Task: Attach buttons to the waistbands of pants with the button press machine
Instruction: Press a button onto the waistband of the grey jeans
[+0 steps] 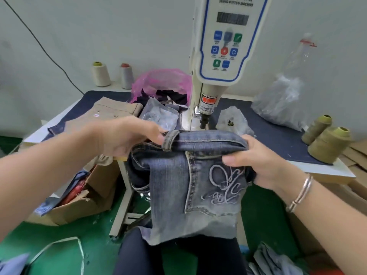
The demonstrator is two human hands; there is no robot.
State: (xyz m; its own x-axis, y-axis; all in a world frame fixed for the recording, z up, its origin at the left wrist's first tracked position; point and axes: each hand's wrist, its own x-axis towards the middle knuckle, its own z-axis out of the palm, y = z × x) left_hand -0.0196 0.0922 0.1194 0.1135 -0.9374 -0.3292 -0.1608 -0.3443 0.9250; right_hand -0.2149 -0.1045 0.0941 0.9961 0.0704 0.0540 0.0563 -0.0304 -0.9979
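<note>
A pair of faded blue denim pants (178, 185) hangs in front of the table, back pocket with pale embroidery facing me. Its waistband (206, 140) stretches level between my hands, just below the press head (204, 121) of the cream button press machine (226, 46). My left hand (131, 135) pinches the waistband's left end beside a belt loop. My right hand (264, 163) grips the right end and the pocket's upper corner. A clear bag (158, 116) holding small metal parts lies left of the press head.
Beige pants (111, 112) lie on the dark table cover (274, 132) at left. A pink bag (164, 82) sits behind. Clear bags (282, 102) and olive thread cones (329, 143) stand right. Pale cones (101, 74) stand at the back. An open cardboard box (83, 197) sits on the green floor.
</note>
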